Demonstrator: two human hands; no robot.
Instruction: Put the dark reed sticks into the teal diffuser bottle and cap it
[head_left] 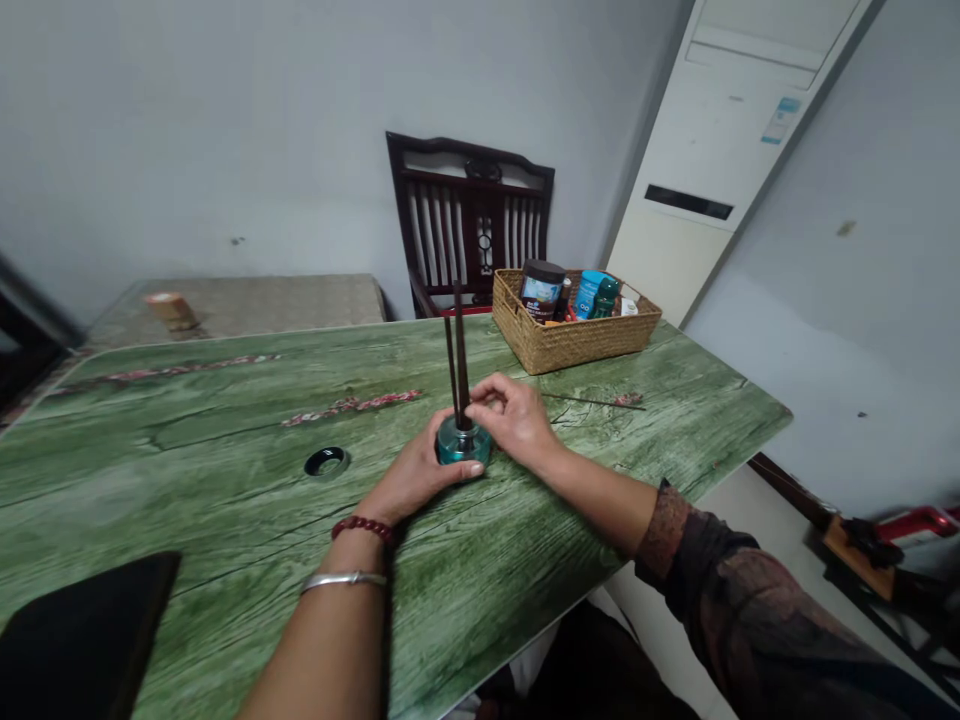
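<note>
A small teal glass reed diffuser bottle [453, 450] stands on the green wood-patterned table. My left hand [416, 468] is wrapped around it, thumb across the front. Dark reed sticks [461, 365] rise upright from its neck, one leaning slightly apart from the others. With thumb and fingers pinched together, my right hand [517, 420] grips the reed sticks low, just above the neck; how many it holds is hidden. One loose dark stick [585, 400] lies on the table beyond my right hand. To the left of the bottle rests a black ring-shaped cap [326, 461].
A woven basket [585, 350] with a dark-lidded jar [543, 290] and several bottles stands at the back right of the table [247, 540]. A black flat object [90, 630] lies front left. Behind are a dark wooden chair [476, 215] and a wooden cup-like object [172, 312].
</note>
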